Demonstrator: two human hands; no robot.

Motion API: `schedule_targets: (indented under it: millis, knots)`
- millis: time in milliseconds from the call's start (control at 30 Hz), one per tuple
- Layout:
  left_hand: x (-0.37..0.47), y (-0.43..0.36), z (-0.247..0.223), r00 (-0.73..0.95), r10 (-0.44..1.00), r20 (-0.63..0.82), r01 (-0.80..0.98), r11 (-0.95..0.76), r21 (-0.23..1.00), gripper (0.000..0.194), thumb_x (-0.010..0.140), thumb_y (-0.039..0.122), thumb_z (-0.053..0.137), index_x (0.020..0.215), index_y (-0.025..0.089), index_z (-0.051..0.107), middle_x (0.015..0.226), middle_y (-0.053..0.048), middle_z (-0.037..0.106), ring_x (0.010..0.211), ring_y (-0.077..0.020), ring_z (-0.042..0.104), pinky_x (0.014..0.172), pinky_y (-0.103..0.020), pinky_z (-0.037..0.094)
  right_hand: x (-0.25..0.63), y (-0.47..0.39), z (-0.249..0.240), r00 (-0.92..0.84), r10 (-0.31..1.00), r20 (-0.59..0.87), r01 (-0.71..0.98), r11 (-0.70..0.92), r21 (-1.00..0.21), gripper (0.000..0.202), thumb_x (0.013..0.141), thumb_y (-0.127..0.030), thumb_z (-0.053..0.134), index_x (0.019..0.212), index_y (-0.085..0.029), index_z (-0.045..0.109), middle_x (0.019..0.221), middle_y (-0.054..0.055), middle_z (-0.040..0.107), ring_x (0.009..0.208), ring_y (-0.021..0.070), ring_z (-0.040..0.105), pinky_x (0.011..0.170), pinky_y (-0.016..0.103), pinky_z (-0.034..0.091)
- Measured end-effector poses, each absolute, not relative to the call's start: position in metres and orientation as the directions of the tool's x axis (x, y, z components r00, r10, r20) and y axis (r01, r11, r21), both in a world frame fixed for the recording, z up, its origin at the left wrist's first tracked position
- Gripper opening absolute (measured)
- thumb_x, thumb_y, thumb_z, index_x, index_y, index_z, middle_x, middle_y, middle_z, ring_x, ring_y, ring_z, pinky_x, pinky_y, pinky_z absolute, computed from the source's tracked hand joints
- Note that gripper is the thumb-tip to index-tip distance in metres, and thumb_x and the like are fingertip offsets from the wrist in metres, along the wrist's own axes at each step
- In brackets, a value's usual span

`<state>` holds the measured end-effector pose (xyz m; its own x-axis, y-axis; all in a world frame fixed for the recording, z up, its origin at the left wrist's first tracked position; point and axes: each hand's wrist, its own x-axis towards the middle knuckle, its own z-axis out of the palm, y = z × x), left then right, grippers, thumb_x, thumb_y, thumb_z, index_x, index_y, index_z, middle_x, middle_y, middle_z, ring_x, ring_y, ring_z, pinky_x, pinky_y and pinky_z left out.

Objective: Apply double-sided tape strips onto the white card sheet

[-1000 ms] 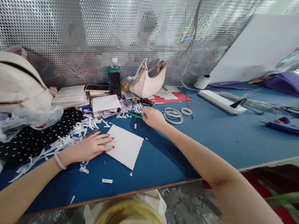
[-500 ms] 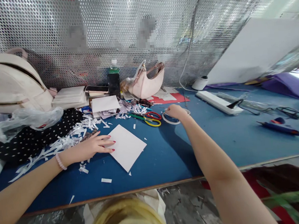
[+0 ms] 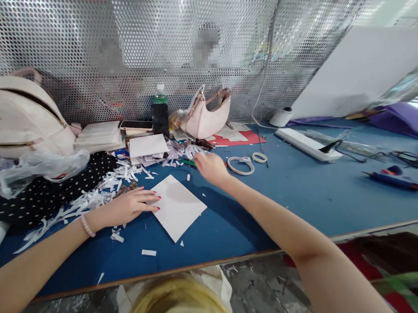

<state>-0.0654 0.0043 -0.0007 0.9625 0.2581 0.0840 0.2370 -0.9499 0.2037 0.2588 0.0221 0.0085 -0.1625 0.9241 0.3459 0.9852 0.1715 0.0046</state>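
A square white sheet or stack of paper [image 3: 179,208] lies turned like a diamond on the blue table. My left hand [image 3: 127,207] rests flat at its left corner, fingers spread and the tips on the paper. Over the table beyond the sheet is my right hand [image 3: 211,168], its fingers closed round a whitish ring [image 3: 190,151] that looks like a tape roll, partly hidden. Scissors beneath this hand are mostly covered. To its right lie a larger tape roll [image 3: 240,166] and a smaller cream tape roll [image 3: 259,157].
White paper scraps [image 3: 108,184] lie along the left, beside polka-dot cloth [image 3: 51,189]. Behind stand a backpack [image 3: 22,116], stacked paper [image 3: 98,136], a bottle [image 3: 160,95] and a pink handbag [image 3: 208,116]. At right are a white power strip [image 3: 305,143] and blue-handled cutters [image 3: 396,181].
My right hand has moved left from the tape rolls, carrying the whitish ring, and now covers the scissors. Two rolls show where it was. My left hand stays on the paper.
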Motion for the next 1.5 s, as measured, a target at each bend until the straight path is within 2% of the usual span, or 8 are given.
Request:
schedule_targets:
  millis: [133, 200, 367, 733, 933, 1133, 1367, 1500]
  knots:
    - [-0.060, -0.005, 0.001, 0.895, 0.410, 0.178, 0.366, -0.901, 0.235, 0.037, 0.100, 0.021, 0.040, 0.133, 0.020, 0.056, 0.136, -0.009, 0.062, 0.129, -0.0208, 0.055, 0.118, -0.043, 0.032, 0.217, -0.001, -0.010, -0.544, 0.776, 0.319, 0.828, 0.558, 0.055, 0.029, 0.098, -0.036, 0.049, 0.080, -0.018, 0.062, 0.066, 0.003, 0.065, 0.065, 0.0136, 0.058, 0.068, 0.026, 0.035]
    - [-0.059, -0.008, 0.000, 0.831, 0.512, 0.216, 0.460, -0.852, 0.248, 0.037, 0.099, 0.028, 0.043, 0.132, 0.016, 0.054, 0.130, -0.012, 0.064, 0.122, -0.0236, 0.060, 0.111, -0.042, 0.042, 0.206, -0.011, -0.016, -0.765, 0.480, 0.430, 0.597, 0.779, 0.192, 0.035, 0.103, -0.034, 0.040, 0.080, -0.017, 0.060, 0.060, 0.001, 0.061, 0.058, 0.0128, 0.054, 0.063, 0.028, 0.032]
    - [-0.060, -0.002, -0.006, 0.831, 0.491, 0.263, 0.438, -0.868, 0.234, 0.040, 0.097, 0.022, 0.043, 0.137, 0.020, 0.049, 0.133, -0.010, 0.063, 0.121, -0.0222, 0.059, 0.114, -0.043, 0.038, 0.200, -0.021, -0.021, -0.828, 0.118, 0.549, 0.360, 0.861, 0.358, 0.033, 0.104, -0.028, 0.038, 0.080, -0.016, 0.058, 0.060, -0.001, 0.059, 0.056, 0.0121, 0.053, 0.061, 0.028, 0.033]
    - [-0.063, 0.001, -0.004, 0.796, 0.462, 0.390, 0.428, -0.887, 0.176, 0.034, 0.094, 0.015, 0.039, 0.118, 0.019, 0.062, 0.128, -0.009, 0.066, 0.120, -0.0204, 0.059, 0.116, -0.049, 0.036, 0.197, -0.029, -0.009, -0.843, 0.064, 0.533, 0.375, 0.781, 0.500, 0.023, 0.100, -0.012, 0.044, 0.085, -0.018, 0.060, 0.065, -0.005, 0.058, 0.067, 0.0115, 0.055, 0.097, 0.038, 0.040]
    - [-0.064, -0.001, -0.003, 0.801, 0.416, 0.431, 0.405, -0.906, 0.123, 0.028, 0.100, 0.027, 0.041, 0.116, 0.021, 0.063, 0.132, -0.011, 0.063, 0.126, -0.0223, 0.055, 0.116, -0.050, 0.034, 0.202, -0.033, -0.013, -0.806, 0.017, 0.591, 0.379, 0.781, 0.496, 0.016, 0.095, -0.010, 0.054, 0.093, -0.022, 0.064, 0.098, 0.001, 0.071, 0.101, 0.0155, 0.062, 0.099, 0.042, 0.039]
    - [-0.066, -0.001, -0.002, 0.781, 0.429, 0.454, 0.419, -0.899, 0.127, 0.025, 0.102, 0.032, 0.043, 0.107, 0.022, 0.066, 0.120, -0.009, 0.068, 0.114, -0.0193, 0.061, 0.112, -0.044, 0.039, 0.209, -0.033, -0.029, -0.676, 0.297, 0.675, 0.525, 0.836, 0.157, 0.029, 0.090, -0.021, 0.063, 0.112, -0.039, 0.064, 0.117, 0.002, 0.068, 0.111, 0.0210, 0.062, 0.098, 0.043, 0.045]
    - [-0.068, 0.004, -0.010, 0.802, 0.402, 0.443, 0.402, -0.910, 0.097, 0.029, 0.100, 0.043, 0.048, 0.113, 0.021, 0.062, 0.116, -0.009, 0.068, 0.113, -0.0211, 0.061, 0.111, -0.044, 0.039, 0.201, -0.035, -0.019, -0.517, 0.342, 0.785, 0.529, 0.848, -0.021, 0.053, 0.093, -0.042, 0.057, 0.138, -0.016, 0.045, 0.122, 0.019, 0.064, 0.118, 0.0304, 0.059, 0.095, 0.049, 0.047]
    - [-0.068, 0.005, -0.012, 0.814, 0.414, 0.409, 0.407, -0.907, 0.108, 0.029, 0.099, 0.044, 0.049, 0.113, 0.022, 0.060, 0.111, -0.007, 0.070, 0.109, -0.0211, 0.063, 0.111, -0.045, 0.039, 0.196, -0.039, -0.014, -0.521, 0.397, 0.756, 0.493, 0.863, -0.114, 0.044, 0.094, -0.038, 0.055, 0.133, -0.018, 0.051, 0.118, 0.017, 0.067, 0.113, 0.0289, 0.061, 0.093, 0.047, 0.047]
